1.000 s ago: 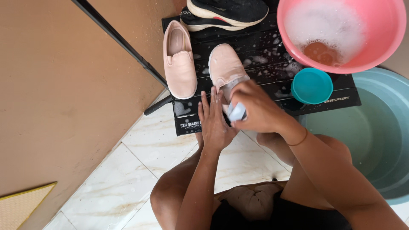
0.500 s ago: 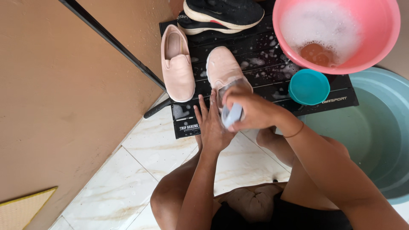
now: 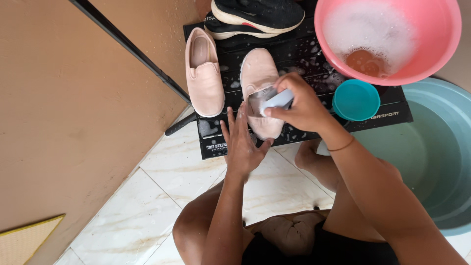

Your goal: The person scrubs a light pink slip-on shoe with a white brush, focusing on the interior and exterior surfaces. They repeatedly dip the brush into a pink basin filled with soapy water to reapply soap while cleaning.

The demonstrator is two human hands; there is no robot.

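On the black mat [image 3: 304, 54], right hand [image 3: 301, 105], fingers clamped on brush [image 3: 277, 101], has moved up the shoe [image 3: 260, 78]; left hand [image 3: 243, 142] splayed.

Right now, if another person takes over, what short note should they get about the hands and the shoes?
Left hand: open, fingers spread, steadying the heel end of the pink shoe being scrubbed on the black slatted mat.
Right hand: gripping a pale brush against that shoe.
Done: the shoe looks wet and soapy.
Left: second pink shoe lies beside it and looks dry; black sneakers sit behind.
Pink basin holds suds; teal cup beside it.
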